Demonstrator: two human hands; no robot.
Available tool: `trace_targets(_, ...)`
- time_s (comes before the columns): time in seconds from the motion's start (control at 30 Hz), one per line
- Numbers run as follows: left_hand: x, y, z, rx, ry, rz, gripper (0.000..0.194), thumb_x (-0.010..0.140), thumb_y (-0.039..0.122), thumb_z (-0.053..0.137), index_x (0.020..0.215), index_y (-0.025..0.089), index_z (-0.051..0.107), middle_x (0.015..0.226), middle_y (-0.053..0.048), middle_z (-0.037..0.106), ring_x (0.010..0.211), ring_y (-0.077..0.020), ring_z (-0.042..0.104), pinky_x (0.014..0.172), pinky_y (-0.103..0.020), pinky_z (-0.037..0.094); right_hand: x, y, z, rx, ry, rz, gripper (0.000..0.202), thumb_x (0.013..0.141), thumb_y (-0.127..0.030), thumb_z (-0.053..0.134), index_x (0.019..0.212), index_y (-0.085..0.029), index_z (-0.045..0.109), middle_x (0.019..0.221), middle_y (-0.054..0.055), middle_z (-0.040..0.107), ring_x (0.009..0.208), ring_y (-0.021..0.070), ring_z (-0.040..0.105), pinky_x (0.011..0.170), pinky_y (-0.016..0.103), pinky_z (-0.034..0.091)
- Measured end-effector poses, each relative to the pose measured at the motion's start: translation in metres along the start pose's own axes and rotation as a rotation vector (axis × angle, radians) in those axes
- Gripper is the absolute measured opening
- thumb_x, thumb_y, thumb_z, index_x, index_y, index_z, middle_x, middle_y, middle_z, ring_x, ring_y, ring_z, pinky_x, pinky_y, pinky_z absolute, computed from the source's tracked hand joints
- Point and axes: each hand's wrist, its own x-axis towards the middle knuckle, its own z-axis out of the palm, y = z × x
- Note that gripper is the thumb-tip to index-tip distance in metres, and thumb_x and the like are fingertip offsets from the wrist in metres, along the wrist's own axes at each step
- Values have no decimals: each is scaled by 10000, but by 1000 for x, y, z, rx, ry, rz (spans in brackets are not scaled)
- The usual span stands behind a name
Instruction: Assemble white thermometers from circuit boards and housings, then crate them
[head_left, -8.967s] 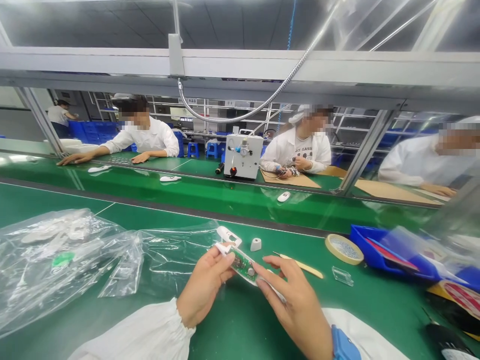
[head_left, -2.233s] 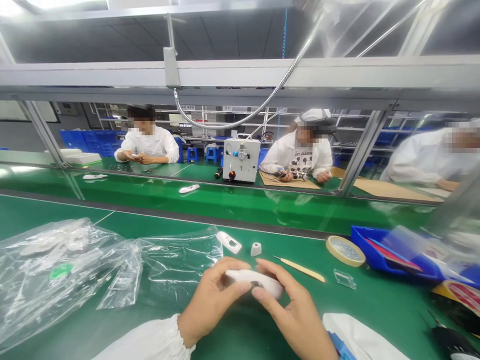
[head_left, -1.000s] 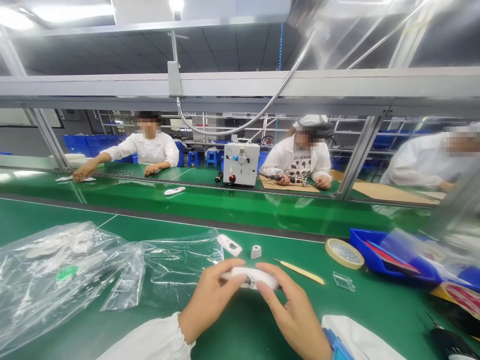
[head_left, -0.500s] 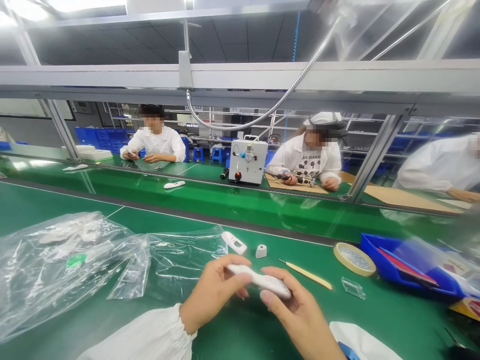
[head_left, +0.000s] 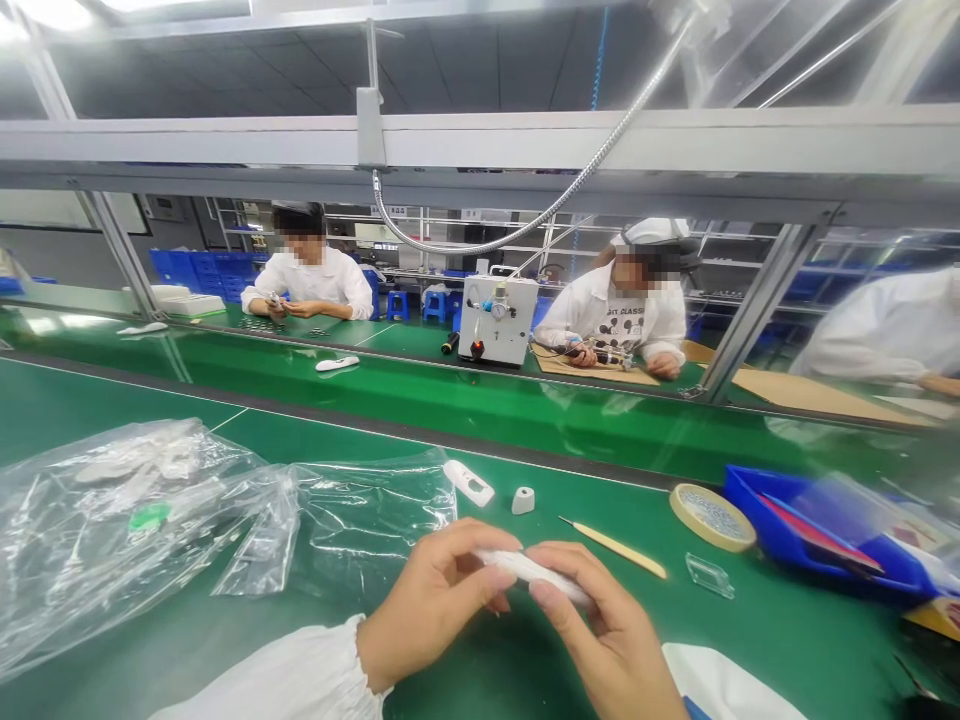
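Between them, my left hand (head_left: pixel 442 590) and my right hand (head_left: pixel 592 610) grip a long white plastic housing (head_left: pixel 536 571) above the green bench. Thumbs lie along its near side and fingers curl over the far side, so both ends are partly covered. Just beyond the hands lies a white plastic shell (head_left: pixel 469 483) with an oval cutout. Beside it stands a small white cap-like part (head_left: pixel 523 500) with a hole. A thin-tipped tool with a yellow handle (head_left: pixel 619 548) rests to the right of these.
At left spreads a clear plastic bag (head_left: pixel 150 530) holding white parts. To the right are a tape roll (head_left: pixel 712 517), a small clear plastic piece (head_left: pixel 709 576) and a blue bin (head_left: pixel 817 540). Co-workers sit across the bench, near a white machine box (head_left: pixel 496 320) with a gauge.
Both hands have turned the white housing, which now shows a narrower side, and have shifted slightly right. Across the bench, the left co-worker's hands have come closer together.
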Motion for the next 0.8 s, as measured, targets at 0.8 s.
trace_targets(0.8, 3, 2, -11, 174, 97, -28, 260, 770, 357, 567, 983, 210, 590, 812, -23, 625, 708, -140, 585, 692, -281, 474, 1, 16, -5, 279, 15, 170, 220, 805, -354, 572, 1009, -277, 605, 1041, 25, 637, 928, 170, 592, 745, 186, 493)
